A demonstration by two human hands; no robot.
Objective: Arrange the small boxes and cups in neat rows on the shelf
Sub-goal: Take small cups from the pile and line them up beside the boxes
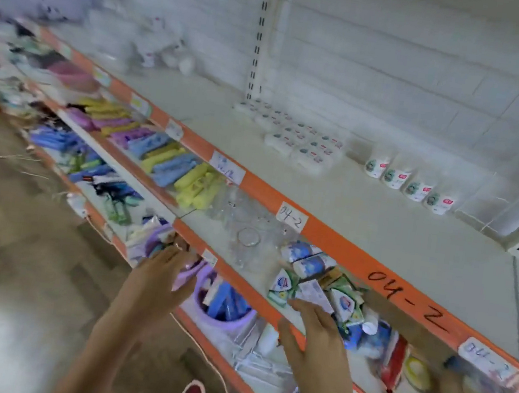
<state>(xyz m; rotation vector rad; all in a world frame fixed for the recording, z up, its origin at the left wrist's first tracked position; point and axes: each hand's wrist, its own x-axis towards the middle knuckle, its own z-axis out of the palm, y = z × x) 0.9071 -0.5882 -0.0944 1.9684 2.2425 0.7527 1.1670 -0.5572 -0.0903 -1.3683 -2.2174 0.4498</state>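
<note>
The small boxes [287, 134] are sitting toward the back of the top shelf [379, 232], near the white back wall, packed in rows that are running diagonally from the far left down toward the near right; each box is lying flat, though blur is hiding which way its long side is pointing. Just to the right of them, four white cups [410, 183] are standing upright in a single line that is slanting the same way, labels facing outward. The line of cups is sitting apart from the boxes, with a bare strip of shelf between them.

Both hands are reaching in one level lower, well apart from those rows. The left hand [163, 274] is stretching forward with fingers straight and slightly spread, palm down, fingertips hovering at the orange edge of the lower shelf above a purple bucket [218, 319]; it is holding nothing. The right hand [316, 332] is lying palm down over the orange shelf lip, fingers extended and relaxed, tips touching or nearly touching a heap of small soap packets [315, 289]; whether any packet is being gripped cannot be told. Clear glass cups [247, 237] are standing beyond the packets
</note>
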